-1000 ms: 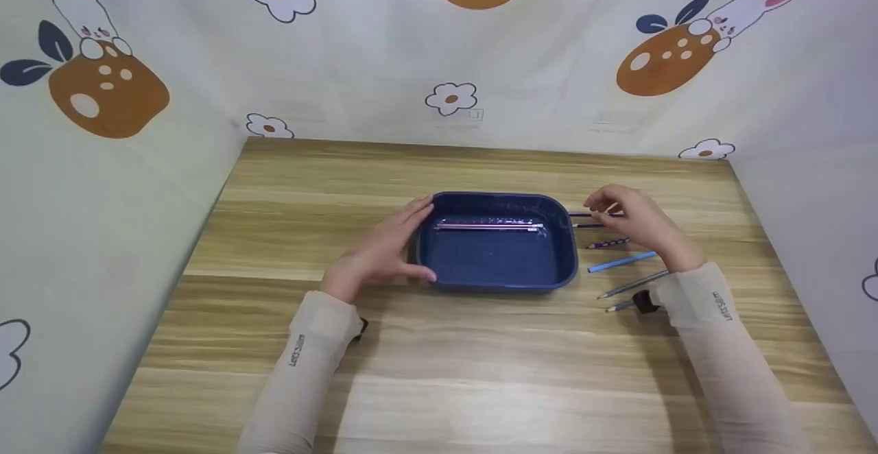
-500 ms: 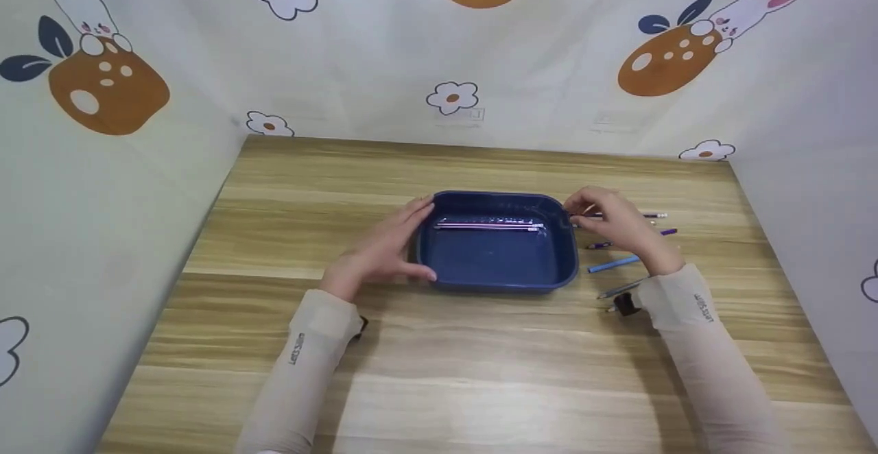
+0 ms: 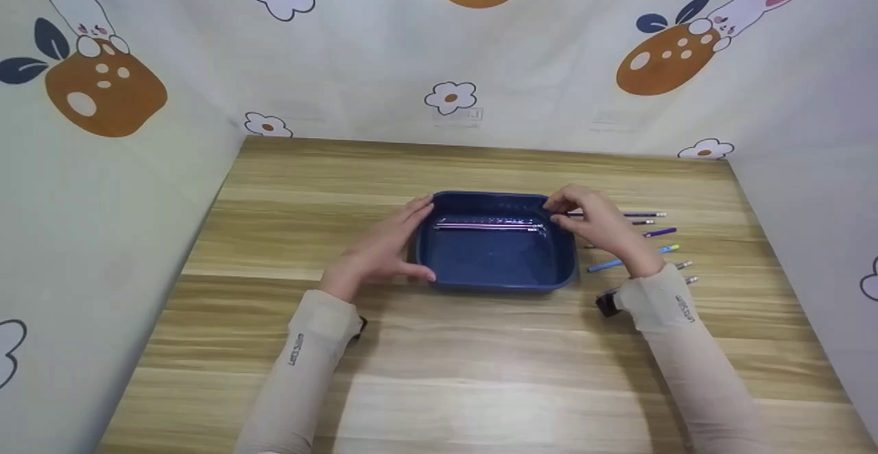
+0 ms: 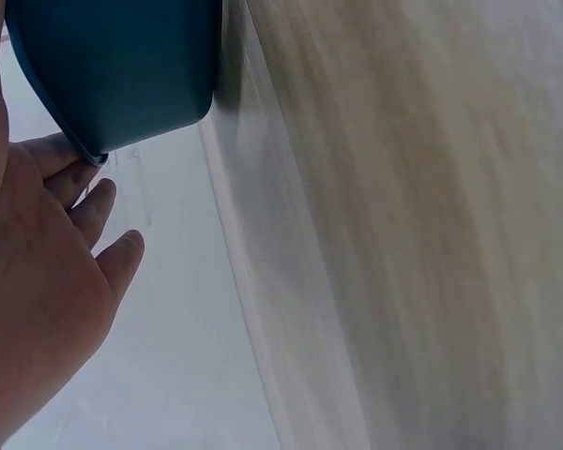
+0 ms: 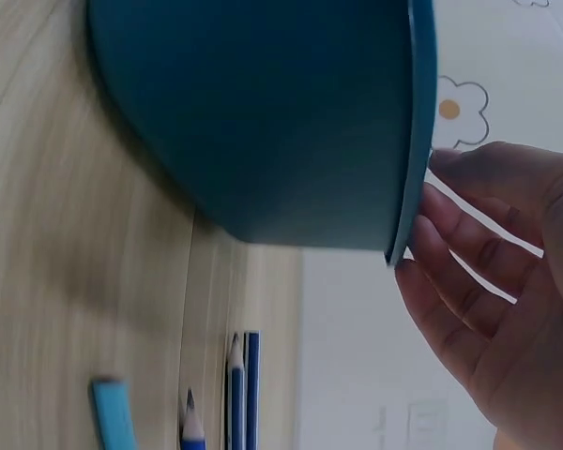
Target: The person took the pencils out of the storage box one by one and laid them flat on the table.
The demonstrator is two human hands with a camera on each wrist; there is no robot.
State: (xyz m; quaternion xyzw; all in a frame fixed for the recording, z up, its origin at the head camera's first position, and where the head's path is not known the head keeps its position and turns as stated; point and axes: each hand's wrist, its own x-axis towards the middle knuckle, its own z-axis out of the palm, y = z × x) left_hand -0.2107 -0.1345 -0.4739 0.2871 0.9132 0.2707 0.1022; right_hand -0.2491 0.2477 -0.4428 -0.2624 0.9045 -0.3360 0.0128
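Note:
A navy blue rectangular box (image 3: 490,289) stands on the wooden table, with slim pink-striped pencils (image 3: 480,226) lying along its far side. My left hand (image 3: 377,245) spans the box's left end, thumb at the near corner and straight fingers toward the far corner. At the right end, my right hand (image 3: 597,221) reaches over the far part of the rim with bent fingers. In the right wrist view some fingertips pass behind the rim (image 5: 418,141); I cannot tell whether they pinch anything.
Right of the box lie several pencils side by side, among them a purple one (image 3: 662,232) and a light blue, thicker one (image 3: 610,264). A printed cloth wall (image 3: 357,63) borders the table at the back and sides.
My right hand has moved left, from above the pencils to the box's right rim, uncovering more of the pencils' ends. My left hand and the box have stayed in place.

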